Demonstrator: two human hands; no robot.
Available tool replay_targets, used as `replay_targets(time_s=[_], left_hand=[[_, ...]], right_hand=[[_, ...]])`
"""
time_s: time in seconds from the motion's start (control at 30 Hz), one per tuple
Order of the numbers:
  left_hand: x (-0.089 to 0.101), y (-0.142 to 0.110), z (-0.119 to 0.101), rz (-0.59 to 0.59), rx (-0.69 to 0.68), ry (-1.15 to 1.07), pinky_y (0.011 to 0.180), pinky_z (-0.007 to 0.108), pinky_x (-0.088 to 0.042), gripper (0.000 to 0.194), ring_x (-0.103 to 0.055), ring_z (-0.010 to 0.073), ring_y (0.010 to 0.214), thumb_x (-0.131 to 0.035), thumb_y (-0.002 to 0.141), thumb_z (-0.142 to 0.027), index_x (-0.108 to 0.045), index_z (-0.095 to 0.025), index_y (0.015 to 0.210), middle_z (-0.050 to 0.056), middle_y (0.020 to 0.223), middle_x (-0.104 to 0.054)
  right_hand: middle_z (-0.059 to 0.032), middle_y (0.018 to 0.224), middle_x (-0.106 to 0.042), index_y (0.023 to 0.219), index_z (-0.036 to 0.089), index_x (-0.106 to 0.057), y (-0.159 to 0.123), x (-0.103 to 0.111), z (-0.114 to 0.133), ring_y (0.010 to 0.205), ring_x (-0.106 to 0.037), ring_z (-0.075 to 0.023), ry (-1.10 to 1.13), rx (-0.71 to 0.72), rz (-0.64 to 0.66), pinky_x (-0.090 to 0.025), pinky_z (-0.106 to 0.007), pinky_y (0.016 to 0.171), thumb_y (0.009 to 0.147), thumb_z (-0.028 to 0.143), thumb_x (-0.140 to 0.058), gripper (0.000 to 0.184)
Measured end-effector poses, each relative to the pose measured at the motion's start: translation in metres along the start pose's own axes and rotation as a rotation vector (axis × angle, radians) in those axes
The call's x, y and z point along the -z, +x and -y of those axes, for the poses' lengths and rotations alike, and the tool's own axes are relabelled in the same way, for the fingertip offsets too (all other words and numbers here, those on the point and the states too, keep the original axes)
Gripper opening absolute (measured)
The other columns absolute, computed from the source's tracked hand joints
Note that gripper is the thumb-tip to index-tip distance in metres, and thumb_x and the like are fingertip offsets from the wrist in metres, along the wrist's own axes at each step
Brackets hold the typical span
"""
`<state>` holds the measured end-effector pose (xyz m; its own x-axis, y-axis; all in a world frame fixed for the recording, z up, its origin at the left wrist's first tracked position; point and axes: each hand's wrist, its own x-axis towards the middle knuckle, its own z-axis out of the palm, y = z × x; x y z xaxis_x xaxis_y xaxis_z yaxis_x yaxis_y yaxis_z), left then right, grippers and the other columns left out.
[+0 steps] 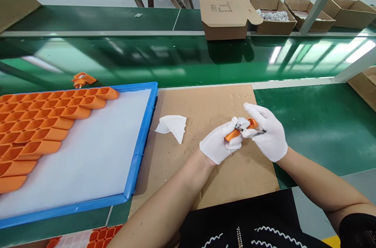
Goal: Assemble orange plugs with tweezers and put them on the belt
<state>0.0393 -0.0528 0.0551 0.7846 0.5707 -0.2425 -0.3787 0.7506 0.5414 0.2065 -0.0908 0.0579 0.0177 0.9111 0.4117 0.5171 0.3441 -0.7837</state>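
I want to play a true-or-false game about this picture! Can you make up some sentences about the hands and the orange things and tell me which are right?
1. Both hands wear white gloves. True: the left hand and right hand are gloved.
2. The left hand holds a blue part. False: it holds an orange plastic part.
3. The right hand holds a slim metal tool against that part. True.
4. The blue tray is full of white balls. False: it holds rows of orange parts.
5. A white cloth lies on the cardboard sheet. True.
6. The cardboard boxes sit on the blue tray. False: they stand beyond the green conveyor belt.
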Motion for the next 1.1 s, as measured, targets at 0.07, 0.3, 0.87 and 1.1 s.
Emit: replay_targets(time_s=[0.07,0.3,0.87,1.1], left_hand=[[0.0,-0.001,0.002,0.007,-0.005,-0.018,0.043,0.013,-0.028,0.032,-0.028,0.003,0.045,-0.069,0.09,-0.045,-0.061,-0.015,0.081,-0.002,0.064,-0.049],[0.0,-0.005,0.006,0.023,-0.026,-0.012,0.045,0.016,-0.032,0.04,-0.029,0.0057,0.046,-0.07,0.089,-0.049,-0.055,-0.016,0.072,-0.004,0.054,-0.041],[-0.001,-0.001,0.006,-0.03,0.012,0.081,0.041,0.015,-0.02,0.038,-0.02,0.003,0.044,-0.067,0.091,-0.048,-0.058,-0.013,0.077,-0.006,0.055,-0.04],[0.003,0.0,0.01,-0.025,-0.015,0.051,0.044,0.015,-0.028,0.044,-0.025,0.0037,0.045,-0.076,0.084,-0.047,-0.053,-0.014,0.067,-0.005,0.054,-0.039]], right_hand=[[-0.0054,0.143,-0.061,0.144,0.028,-0.057,-0.004,0.002,0.001,0.126,-0.063,-0.0249,-0.069,0.151,0.04,-0.06,-0.035,0.092,0.095,0.034,-0.061,0.049],[-0.0059,0.14,-0.064,0.148,0.023,-0.053,-0.011,-0.001,0.009,0.095,-0.075,-0.0184,-0.361,0.344,0.088,-0.059,-0.027,0.069,0.096,0.017,-0.052,0.053],[-0.0037,0.104,-0.078,0.118,0.026,-0.076,-0.006,-0.006,0.001,0.085,-0.071,-0.0179,0.309,-0.19,0.04,-0.061,-0.035,0.08,0.09,0.032,-0.067,0.03],[-0.0016,0.138,-0.066,0.137,0.03,-0.064,-0.004,0.004,0.005,0.097,-0.074,-0.018,-0.328,0.267,0.177,-0.059,-0.025,0.076,0.095,0.021,-0.055,0.043]])
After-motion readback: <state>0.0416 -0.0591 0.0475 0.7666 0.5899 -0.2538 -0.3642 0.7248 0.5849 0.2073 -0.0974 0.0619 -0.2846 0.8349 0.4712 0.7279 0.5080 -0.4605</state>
